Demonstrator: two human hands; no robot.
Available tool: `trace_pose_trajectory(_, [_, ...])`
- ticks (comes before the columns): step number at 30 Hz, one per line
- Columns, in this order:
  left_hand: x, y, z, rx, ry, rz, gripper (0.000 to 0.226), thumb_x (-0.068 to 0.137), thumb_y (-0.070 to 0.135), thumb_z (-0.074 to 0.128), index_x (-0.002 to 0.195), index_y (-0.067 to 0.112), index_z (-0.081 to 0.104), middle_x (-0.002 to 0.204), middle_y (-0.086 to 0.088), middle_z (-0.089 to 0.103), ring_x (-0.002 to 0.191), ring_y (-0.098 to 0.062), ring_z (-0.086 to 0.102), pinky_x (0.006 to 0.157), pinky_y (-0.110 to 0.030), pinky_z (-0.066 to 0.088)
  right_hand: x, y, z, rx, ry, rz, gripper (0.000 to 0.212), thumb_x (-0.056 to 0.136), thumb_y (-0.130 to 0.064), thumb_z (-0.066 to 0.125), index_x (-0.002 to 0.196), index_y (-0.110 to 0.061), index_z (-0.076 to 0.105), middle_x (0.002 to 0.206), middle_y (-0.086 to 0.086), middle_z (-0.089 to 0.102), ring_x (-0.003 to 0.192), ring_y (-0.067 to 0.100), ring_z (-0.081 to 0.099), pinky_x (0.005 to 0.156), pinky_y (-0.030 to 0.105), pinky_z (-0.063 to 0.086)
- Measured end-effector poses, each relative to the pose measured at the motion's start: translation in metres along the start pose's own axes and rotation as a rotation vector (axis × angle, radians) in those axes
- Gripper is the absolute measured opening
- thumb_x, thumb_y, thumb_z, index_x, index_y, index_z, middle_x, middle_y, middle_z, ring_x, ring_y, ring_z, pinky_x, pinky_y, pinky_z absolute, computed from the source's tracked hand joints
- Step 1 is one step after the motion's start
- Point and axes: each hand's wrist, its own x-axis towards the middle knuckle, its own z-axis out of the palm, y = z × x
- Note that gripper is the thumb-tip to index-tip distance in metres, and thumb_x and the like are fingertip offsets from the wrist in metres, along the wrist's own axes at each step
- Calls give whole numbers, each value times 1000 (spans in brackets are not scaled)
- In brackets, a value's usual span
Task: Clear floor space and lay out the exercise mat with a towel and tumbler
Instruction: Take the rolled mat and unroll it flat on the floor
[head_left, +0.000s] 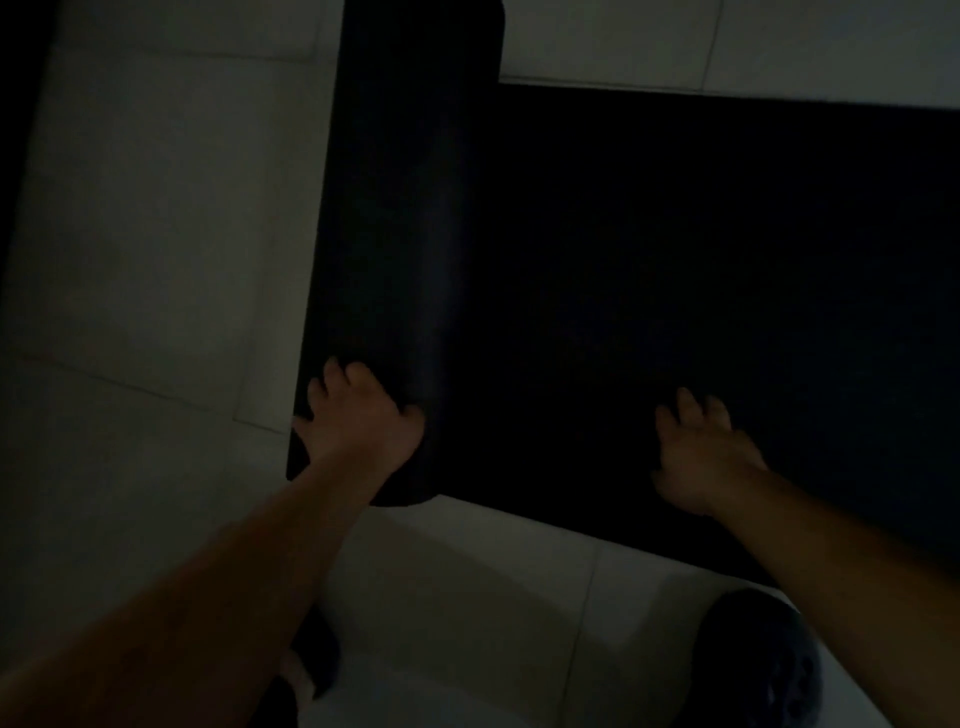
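A black exercise mat (675, 270) lies partly unrolled on the pale tiled floor, its flat part spreading to the right. The rolled part (400, 234) stands as a thick cylinder running from the top centre down to the lower middle. My left hand (358, 415) rests on the near end of the roll with fingers curled over it. My right hand (701, 452) lies flat on the unrolled part near its front edge, fingers spread. No towel or tumbler is in view. The scene is very dim.
Pale floor tiles (156, 234) extend left of the roll and in front of the mat. A dark slipper (758, 665) sits at the lower right and another dark foot shape (311, 660) at the lower middle. A dark edge runs down the far left.
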Motion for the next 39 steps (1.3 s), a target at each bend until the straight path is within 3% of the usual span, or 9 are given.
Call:
trace_pose_trajectory(4, [24,2,6,211,287,476,89,73,54,53,148,21,18,162,-9,1,147,-39,1,114,-65,6,20,-91,-2,46,172,-52,110,77,-63,59,150,-29,-16,158,4,-27,146,36,-16,115,63,14])
trace_pose_trajectory(9, [70,-21,29,588,216,869,83,82,58,48,150,25,15,161,-8,-11,144,-41,-18,112,-66,-11,64,-177,9,110,132,0,125,63,-74,64,145,-38,-24,153,0,-37,143,38,-26,110,69,15])
trace_pose_trajectory(14, [116,-96,23,541,227,857,84,75,65,46,147,27,24,162,-8,3,147,-39,-6,114,-66,2,72,-190,14,22,78,89,124,68,-72,63,143,-36,-29,152,5,-40,142,42,-24,110,66,22])
trace_pose_trajectory(21, [153,-206,-22,390,-37,651,91,78,56,48,151,25,3,162,-6,-4,146,-35,11,112,-56,28,32,-228,-26,238,-51,201,104,81,-59,61,153,-27,-8,162,8,-11,146,42,4,115,56,24])
trace_pose_trajectory(24, [160,-232,-50,187,-239,465,90,80,57,51,151,26,5,162,-7,2,140,-35,28,108,-49,37,-5,-256,-38,426,5,232,98,81,-56,62,153,-24,4,162,11,5,143,41,20,111,50,32])
trace_pose_trajectory(27, [167,-245,-73,-122,-383,342,82,79,49,56,148,19,24,153,-13,30,132,-32,42,107,-40,40,-39,-295,-35,684,125,248,91,82,-51,64,152,-20,15,158,11,21,139,35,31,108,44,36])
trace_pose_trajectory(31, [172,-248,-88,-344,-477,205,81,79,44,61,147,15,27,147,-10,42,129,-28,46,91,-22,32,-66,-342,-28,646,156,171,88,81,-47,63,151,-16,19,156,14,23,139,37,30,114,45,32])
trace_pose_trajectory(34, [166,-248,-94,-272,-464,253,74,78,42,62,142,15,36,145,-12,44,128,-29,47,99,-24,35,-71,-362,-28,429,58,49,89,83,-49,57,153,-22,9,161,11,6,145,38,12,117,51,24])
trace_pose_trajectory(39, [164,-240,-95,367,-208,588,84,80,52,53,150,24,15,161,-7,7,146,-36,10,117,-55,17,-44,-383,-51,214,31,-58,97,83,-50,57,152,-29,-8,161,5,-17,148,35,-7,118,52,18])
